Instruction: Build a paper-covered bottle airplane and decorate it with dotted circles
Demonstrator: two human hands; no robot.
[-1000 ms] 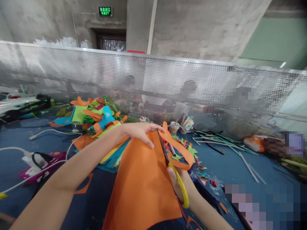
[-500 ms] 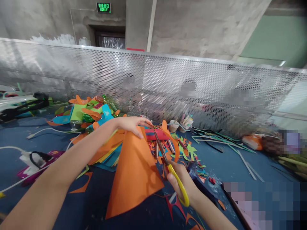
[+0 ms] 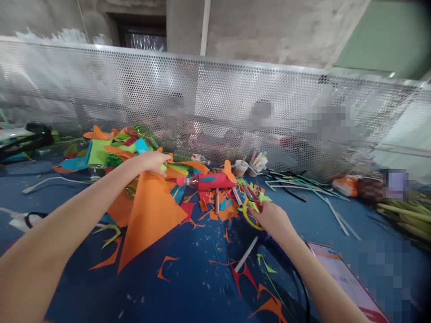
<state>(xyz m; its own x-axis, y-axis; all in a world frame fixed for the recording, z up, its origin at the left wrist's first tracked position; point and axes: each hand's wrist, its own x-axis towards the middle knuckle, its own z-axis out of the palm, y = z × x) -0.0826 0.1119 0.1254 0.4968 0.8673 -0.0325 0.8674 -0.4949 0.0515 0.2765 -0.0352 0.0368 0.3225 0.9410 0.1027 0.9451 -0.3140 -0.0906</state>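
Observation:
My left hand (image 3: 156, 162) is closed on an orange paper sheet (image 3: 150, 220), which hangs down toward the table. A curved orange strip (image 3: 190, 165) stretches rightward from those fingers. My right hand (image 3: 274, 219) has its fingers closed at the yellow-handled scissors (image 3: 248, 217), low over the paper scraps, with the blades pointing away from me. Between the hands lies a plastic bottle wrapped in red paper (image 3: 215, 180), with an orange paper piece (image 3: 229, 171) standing at its right end. Small coloured scraps (image 3: 224, 208) are scattered in front of the bottle.
Paper-covered bottles (image 3: 101, 152) are heaped at the left. Cups of pens (image 3: 257, 163) stand by the perforated metal screen (image 3: 215, 98), with people behind it. A phone (image 3: 346, 278) lies at the right front, thin strips (image 3: 336, 217) behind it. A white cable (image 3: 55, 181) crosses the left side.
My right hand with the scissors has moved right, away from the orange sheet, and down to the scraps. My left hand has shifted left with the sheet. The view has tilted down.

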